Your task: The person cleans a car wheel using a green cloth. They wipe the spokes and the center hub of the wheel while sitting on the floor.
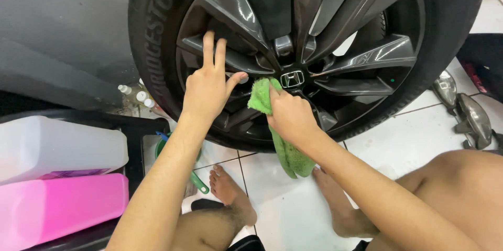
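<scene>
Jugs: a white jug [57, 146] and a pink jug [57, 206] are stacked at about eight o'clock of the frame; if the left elbow swings back, they could be knocked.
Small bottles: three capped bottles [137, 95] are seen by the tyre's foot at nine o'clock, easily toppled by a slipping arm.
Tyre: the black tyre [152, 31] rings the wheel; it is not touched by either hand.
Left hand: the left hand [207, 91] is spread flat, nothing grasped, two fingers laid on a spoke at nine o'clock of the hub — a finger could be pinched or scraped on a spoke edge if the brace slips.
Wheel: the dark alloy wheel [367, 54] is propped upright; grit dragged across it would likely scratch the glossy spokes.
Cloth: the green cloth [262, 96] is pressed just left of the hub cap [292, 79], its tail hanging to six o'clock — the loose tail could drag on the tiles and pick up dirt.
Right hand: the right hand [291, 117] is clenched on the cloth at seven o'clock of the hub.
Floor: the white tiles [419, 141] look glossy under bare feet [230, 191] — footing could be lost if they are wet.
</scene>
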